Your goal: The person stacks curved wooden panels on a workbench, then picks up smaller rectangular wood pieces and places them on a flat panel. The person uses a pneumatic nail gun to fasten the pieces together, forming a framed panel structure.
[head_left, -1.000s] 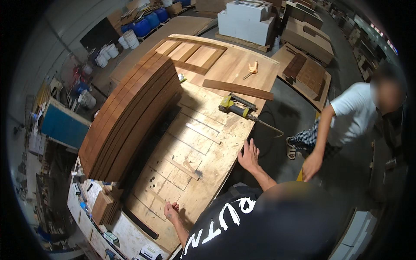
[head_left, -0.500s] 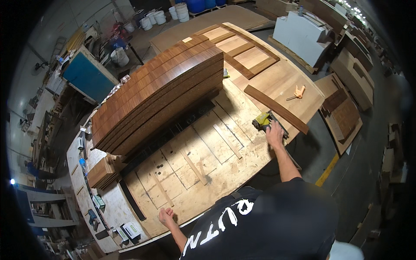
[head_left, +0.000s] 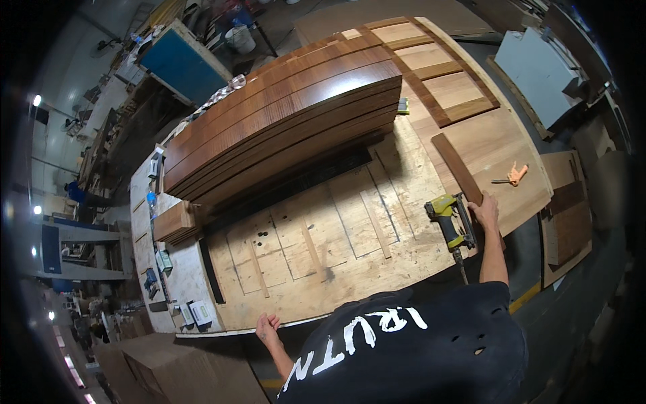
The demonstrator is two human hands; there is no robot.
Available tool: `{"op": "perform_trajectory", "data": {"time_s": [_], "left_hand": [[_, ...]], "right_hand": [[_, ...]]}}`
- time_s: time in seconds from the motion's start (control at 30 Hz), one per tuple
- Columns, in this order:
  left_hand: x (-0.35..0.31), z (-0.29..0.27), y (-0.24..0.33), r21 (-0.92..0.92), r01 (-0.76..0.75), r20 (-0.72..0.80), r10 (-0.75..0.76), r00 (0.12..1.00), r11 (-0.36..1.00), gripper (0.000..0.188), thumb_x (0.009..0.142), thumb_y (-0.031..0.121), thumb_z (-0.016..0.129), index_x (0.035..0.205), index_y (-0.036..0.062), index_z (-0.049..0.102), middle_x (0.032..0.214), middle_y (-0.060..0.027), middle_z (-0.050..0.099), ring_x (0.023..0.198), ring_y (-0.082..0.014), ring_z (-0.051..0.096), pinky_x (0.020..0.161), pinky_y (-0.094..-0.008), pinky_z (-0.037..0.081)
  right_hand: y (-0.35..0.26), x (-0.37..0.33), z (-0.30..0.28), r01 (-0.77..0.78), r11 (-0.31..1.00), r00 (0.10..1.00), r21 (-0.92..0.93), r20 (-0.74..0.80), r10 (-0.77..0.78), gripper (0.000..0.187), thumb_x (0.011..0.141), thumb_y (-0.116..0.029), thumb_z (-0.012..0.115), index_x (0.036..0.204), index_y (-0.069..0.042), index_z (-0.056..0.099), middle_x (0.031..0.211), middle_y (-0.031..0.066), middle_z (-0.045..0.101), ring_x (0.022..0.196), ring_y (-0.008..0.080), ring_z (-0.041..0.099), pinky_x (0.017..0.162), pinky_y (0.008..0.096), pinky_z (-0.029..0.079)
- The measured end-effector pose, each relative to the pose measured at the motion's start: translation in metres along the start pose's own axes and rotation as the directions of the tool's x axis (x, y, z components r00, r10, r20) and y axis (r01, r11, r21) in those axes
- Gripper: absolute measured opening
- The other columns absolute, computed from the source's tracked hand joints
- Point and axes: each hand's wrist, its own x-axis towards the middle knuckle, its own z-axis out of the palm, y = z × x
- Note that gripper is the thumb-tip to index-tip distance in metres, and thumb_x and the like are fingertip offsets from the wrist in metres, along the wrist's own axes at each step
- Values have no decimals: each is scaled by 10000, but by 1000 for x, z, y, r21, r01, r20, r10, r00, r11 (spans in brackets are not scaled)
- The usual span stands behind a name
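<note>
My right hand (head_left: 486, 209) grips the near end of a dark brown wooden board (head_left: 457, 165) at the right of the workbench. Just left of that hand, a yellow-green and black nail gun (head_left: 445, 219) lies on the bench with its hose at the near end, and no hand is on it. My left hand (head_left: 268, 328) hovers by the bench's front edge, fingers loosely curled and apart, with nothing visible in them. Nearest to it are thin wooden strips (head_left: 258, 269) laid over pencil lines on the plywood benchtop (head_left: 350, 283).
A tall stack of curved brown panels (head_left: 289, 101) fills the far side. Short wooden blocks (head_left: 176, 223) sit at its left end. An orange clamp (head_left: 517, 174) and a framed panel (head_left: 441, 81) lie to the right. Small boxes (head_left: 200, 313) stand at the left edge.
My right hand has let go of the nail gun, leaving it on the bench, and has taken hold of the brown board's near end. The view has shifted; my left hand stays near the front edge.
</note>
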Motion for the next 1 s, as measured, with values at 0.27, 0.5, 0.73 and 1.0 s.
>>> {"op": "perform_trajectory", "data": {"time_s": [0.27, 0.5, 0.73, 1.0], "left_hand": [[-4, 8, 10, 95, -75, 73, 68, 995, 993, 314, 1036, 262, 531, 1129, -14, 650, 897, -114, 687, 724, -162, 654, 630, -256, 538], [-20, 10, 7, 122, -107, 125, 92, 988, 987, 306, 1042, 270, 524, 1032, -2, 663, 875, -76, 683, 724, -114, 638, 634, -238, 513], [-35, 29, 16, 150, -214, 186, 185, 965, 965, 215, 990, 144, 548, 1118, 3, 648, 912, -82, 697, 767, -134, 652, 688, -252, 518], [-45, -9, -25, 157, -318, -20, 325, 945, 935, 170, 972, 135, 572, 1060, 13, 652, 842, -75, 690, 759, -144, 674, 702, -290, 527]], "right_hand": [[-3, 14, 8, -167, 986, 971, 19, -172, 167, 662, 832, -346, 752, 1380, -64, 511, 1296, 213, 544, 1234, 397, 494, 1022, 523, 419], [-86, 7, 26, 135, 978, 914, 162, -401, -59, 576, 898, -317, 650, 1389, -52, 505, 1350, 212, 516, 1264, 405, 461, 1035, 541, 394], [-343, -14, -71, 868, 435, 438, 241, -784, -440, 590, 848, -214, 726, 1355, 11, 524, 1305, 217, 573, 1234, 381, 532, 1044, 468, 414], [-503, 62, -97, 900, 194, 35, -390, -380, -925, 684, 872, -279, 709, 1488, -210, 423, 1485, 100, 461, 1377, 277, 433, 1090, 595, 270]]}}
